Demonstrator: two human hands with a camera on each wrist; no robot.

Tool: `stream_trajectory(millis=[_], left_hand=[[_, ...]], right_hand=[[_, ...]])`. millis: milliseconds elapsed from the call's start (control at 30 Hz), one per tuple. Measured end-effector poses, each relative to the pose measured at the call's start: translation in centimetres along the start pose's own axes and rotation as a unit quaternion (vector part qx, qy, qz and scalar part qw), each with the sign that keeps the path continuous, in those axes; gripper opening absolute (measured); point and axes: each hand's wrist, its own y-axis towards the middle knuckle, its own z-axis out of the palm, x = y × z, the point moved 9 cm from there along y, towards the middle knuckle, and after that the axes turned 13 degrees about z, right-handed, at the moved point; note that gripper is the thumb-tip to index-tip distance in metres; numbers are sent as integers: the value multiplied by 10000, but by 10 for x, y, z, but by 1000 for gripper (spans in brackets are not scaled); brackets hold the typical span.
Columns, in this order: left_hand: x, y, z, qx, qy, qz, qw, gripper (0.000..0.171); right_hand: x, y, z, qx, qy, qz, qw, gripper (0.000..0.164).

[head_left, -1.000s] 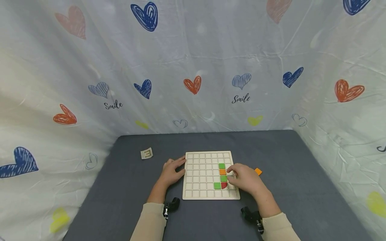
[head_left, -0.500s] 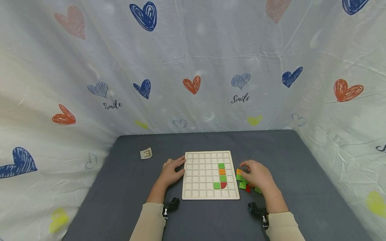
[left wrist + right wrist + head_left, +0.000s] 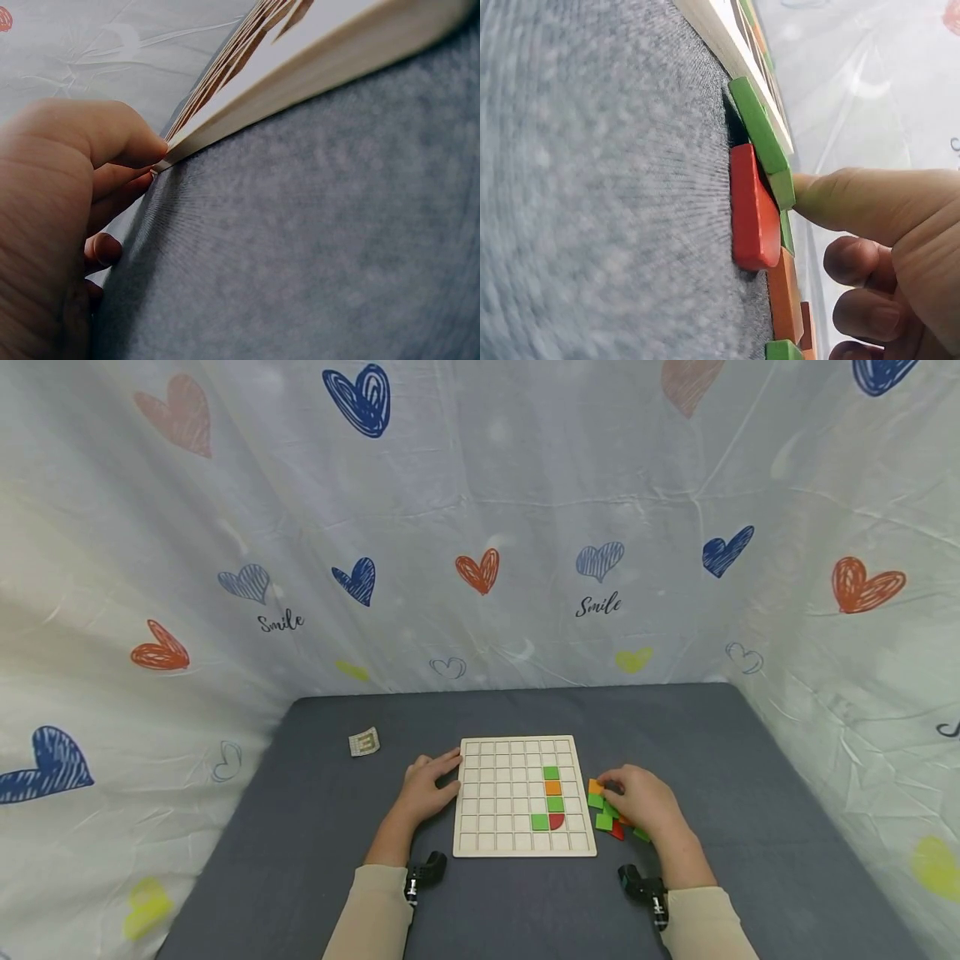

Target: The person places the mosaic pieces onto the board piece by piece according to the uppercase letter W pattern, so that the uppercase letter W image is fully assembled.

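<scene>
My left hand (image 3: 425, 793) rests against the left edge of a pale wooden grid board (image 3: 495, 793), its thumb touching the rim in the left wrist view. On the board sit green tiles (image 3: 551, 773), an orange tile (image 3: 552, 787) and a red round-edged tile (image 3: 557, 822). To the right of the board, my right hand (image 3: 648, 797) reaches over a loose pile of colored tiles (image 3: 596, 801), thumb and index finger apart. In the right wrist view the thumb tip meets a tilted green tile (image 3: 759, 124) leaning over a red tile (image 3: 748, 210). The index fingertip is hidden there.
A small cream-colored tag or slip (image 3: 364, 742) lies at the back left of the dark grey table (image 3: 510, 910). A white curtain (image 3: 420, 510) printed with hearts surrounds the table's back and sides. An orange tile (image 3: 784, 296) lies farther along the pile.
My right hand has moved from the board's right side out to the tile pile, uncovering several tiles, and its fingers have since lowered slightly. The left hand stays at the board's edge.
</scene>
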Motion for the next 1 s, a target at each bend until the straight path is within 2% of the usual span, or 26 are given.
stream_trajectory(millis=[367,667,1000], left_hand=[[1,-1,2,27,-18,25,10000,53],[-4,-2,-2,-138,-27,146,9998,50],[-5,-2,-3,-132,2,214,9997,50]], right_hand=[[-3,0,-1,47,-36,65,10000,27],[-4,0,1,138,87,29,9999,35],[-5,2,2,85,192,134,9997,34]])
